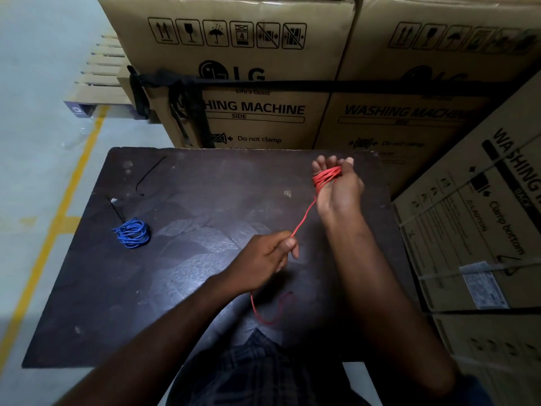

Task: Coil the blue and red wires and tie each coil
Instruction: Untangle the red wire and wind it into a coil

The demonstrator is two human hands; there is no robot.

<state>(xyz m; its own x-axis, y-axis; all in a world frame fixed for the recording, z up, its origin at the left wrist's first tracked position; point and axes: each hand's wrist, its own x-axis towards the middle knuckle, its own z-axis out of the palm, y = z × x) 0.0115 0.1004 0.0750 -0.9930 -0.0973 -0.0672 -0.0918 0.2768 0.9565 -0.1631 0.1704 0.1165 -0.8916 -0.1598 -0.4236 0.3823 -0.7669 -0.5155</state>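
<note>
A dark table stands hemmed in by cardboard washing-machine boxes: two boxes stand side by side against its far edge, and two more are stacked close on the right, the upper one tilted toward the table. A black strap runs across the two far boxes. On the left, the pale floor carries a yellow line, and a pallet lies farther back beside the boxes.

There are two wires. The blue wire lies coiled near the table's left edge, with a black tie sticking out of it toward the far side. A second black tie lies loose and bent farther back on the same side, apart from the coil.

The red wire is wound in many turns round the fingers of the right hand, which is raised over the table's far right part and carries that coil. One strand runs down from it to the left hand, whose thumb and fingers pinch it. The loose end curls below that hand, near the table's front edge.
</note>
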